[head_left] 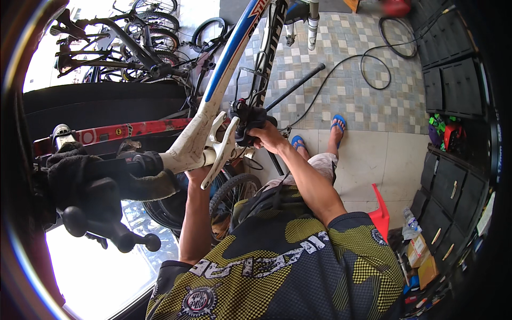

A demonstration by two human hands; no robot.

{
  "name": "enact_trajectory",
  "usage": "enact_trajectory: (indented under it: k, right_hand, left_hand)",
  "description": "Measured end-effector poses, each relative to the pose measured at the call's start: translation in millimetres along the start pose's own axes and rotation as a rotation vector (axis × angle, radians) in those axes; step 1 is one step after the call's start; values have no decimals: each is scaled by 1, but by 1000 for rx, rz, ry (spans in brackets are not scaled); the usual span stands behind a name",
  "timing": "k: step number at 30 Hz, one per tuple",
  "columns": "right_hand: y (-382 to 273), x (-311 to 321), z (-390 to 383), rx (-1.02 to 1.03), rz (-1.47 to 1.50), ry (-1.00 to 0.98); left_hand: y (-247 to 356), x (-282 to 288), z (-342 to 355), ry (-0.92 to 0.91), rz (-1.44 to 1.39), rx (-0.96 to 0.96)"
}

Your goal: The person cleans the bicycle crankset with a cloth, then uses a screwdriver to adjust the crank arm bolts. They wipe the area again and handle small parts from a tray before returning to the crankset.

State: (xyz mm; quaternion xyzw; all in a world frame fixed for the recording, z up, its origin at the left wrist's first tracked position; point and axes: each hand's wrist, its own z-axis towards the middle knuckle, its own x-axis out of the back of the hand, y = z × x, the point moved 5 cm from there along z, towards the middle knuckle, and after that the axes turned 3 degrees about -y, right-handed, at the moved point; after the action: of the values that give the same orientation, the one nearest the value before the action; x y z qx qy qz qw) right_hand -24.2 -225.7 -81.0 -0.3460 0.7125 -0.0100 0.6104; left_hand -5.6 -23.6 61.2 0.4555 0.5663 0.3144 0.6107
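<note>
A bicycle frame point(184, 141) with white and blue tubes hangs in a black work stand clamp point(96, 181), which has a dark grey cloth wrapped about it. My right hand point(265, 136) is closed on a bunched black cloth point(246, 128), pressed against the frame beside a white forked part point(221, 152). My left hand point(198, 173) reaches up beneath the frame's white tube. Its fingers are hidden behind the tube and the forked part.
Several bicycles point(154, 37) stand at the far left. A black hose point(368, 53) coils across the tiled floor. Black drawers point(453, 186) line the right side, near a red stool point(380, 213) and cardboard boxes point(421, 256). A bicycle wheel point(234, 194) stands below the frame.
</note>
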Motion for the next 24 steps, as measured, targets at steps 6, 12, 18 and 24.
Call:
enact_trajectory:
  k: [6,12,18,24]
  right_hand:
    - [6,2,-1,-18,196,95]
    - [-3,0,19,18,21,34]
    - [-14,-25,39,383,-294,175]
    - [-20,2,-9,135,-252,244]
  left_hand:
    - [0,-3,-1,-64,-53,14]
    - [0,0,0,-42,-14,11]
    - [1,-1,0,-13,10,-12]
    - [3,-4,1,-69,-11,-57]
